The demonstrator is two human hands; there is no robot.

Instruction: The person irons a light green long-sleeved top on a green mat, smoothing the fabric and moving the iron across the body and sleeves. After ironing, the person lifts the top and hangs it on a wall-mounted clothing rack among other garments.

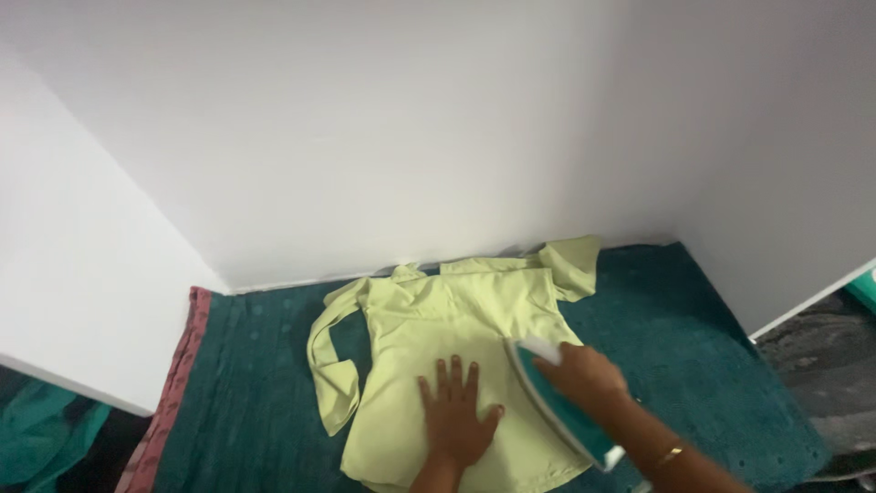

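Note:
A pale yellow-green shirt (438,310) lies spread flat on a dark teal cloth (246,393). My left hand (454,413) presses flat on the shirt's lower middle, fingers apart. My right hand (584,372) grips the handle of a white and teal clothes iron (557,402), which rests on the shirt's right side. A gold bangle (671,454) circles my right wrist. One long sleeve curls on the left, the other folds up at the back right near the wall.
White walls (411,137) close in at the back and both sides. The teal cloth has a reddish patterned border (173,383) on its left. More teal fabric (36,434) lies at the lower left; dark mottled floor (821,356) shows at right.

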